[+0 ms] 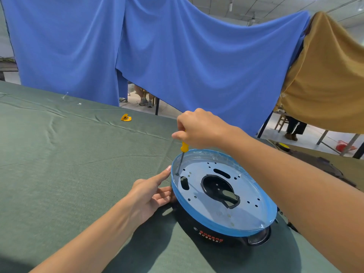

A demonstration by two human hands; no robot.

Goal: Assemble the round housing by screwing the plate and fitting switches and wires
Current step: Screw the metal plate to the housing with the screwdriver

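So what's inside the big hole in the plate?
A black surface with small holes shows through. The plate hides the rest of the housing inside.

I see a yellow piece [126, 117] on the green cloth [59, 154]; a blue drape [177, 56] and tan drape [325, 79] hang behind.

Place: a big workshop or factory hall laid out as hand-assembly stations.
Bench: near, a wide table [69, 154] under grey-green cloth carries a round housing [189, 219] and a yellow-handled screwdriver [184, 146].
Screens: a blue cloth [197, 66] far centre and an ochre cloth [325, 85] far right hang as dividers.
Ceiling: a high panelled ceiling [275, 6] with a hanging lamp [230, 6].
Neighbours: below the cloths, a seated person's legs [144, 96] far centre, and a wooden stool [281, 121] far right.
Floor: a pale hard floor [275, 133] with metal table legs [325, 134] at far right.
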